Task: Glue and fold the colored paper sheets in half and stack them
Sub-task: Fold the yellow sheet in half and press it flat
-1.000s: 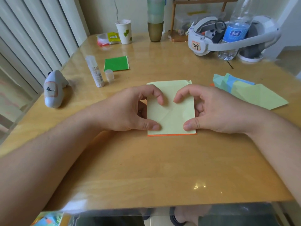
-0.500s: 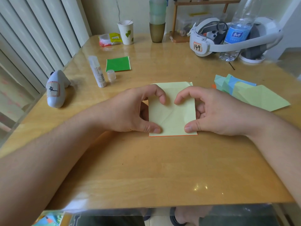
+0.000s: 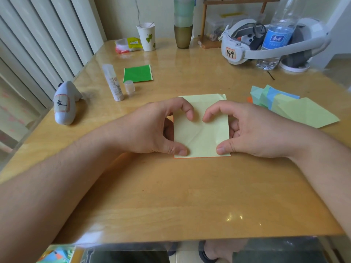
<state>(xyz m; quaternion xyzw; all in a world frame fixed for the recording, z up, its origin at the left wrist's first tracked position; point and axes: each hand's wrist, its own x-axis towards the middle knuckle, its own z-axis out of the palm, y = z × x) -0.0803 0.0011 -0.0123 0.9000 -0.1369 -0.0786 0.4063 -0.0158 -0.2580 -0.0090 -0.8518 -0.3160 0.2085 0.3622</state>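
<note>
A pale yellow paper sheet [image 3: 201, 137] lies on the table in front of me, with a thin orange edge [image 3: 201, 157] showing under its near side. My left hand [image 3: 152, 128] holds its left side, thumb on the near corner and curled index fingertip on the middle. My right hand [image 3: 252, 130] mirrors this on the right side. A folded green paper [image 3: 137, 73] lies at the back left. Several loose coloured sheets [image 3: 296, 109] lie to the right.
An uncapped glue stick [image 3: 113, 82] and its cap [image 3: 129, 87] lie left of the paper. A grey shark toy [image 3: 64, 103] sits near the left table edge. A paper cup [image 3: 146, 37], headset [image 3: 239, 48] and water bottle [image 3: 277, 35] stand at the back.
The orange strip under the yellow sheet's near edge has become thinner. Both hands stay in the same place on the paper.
</note>
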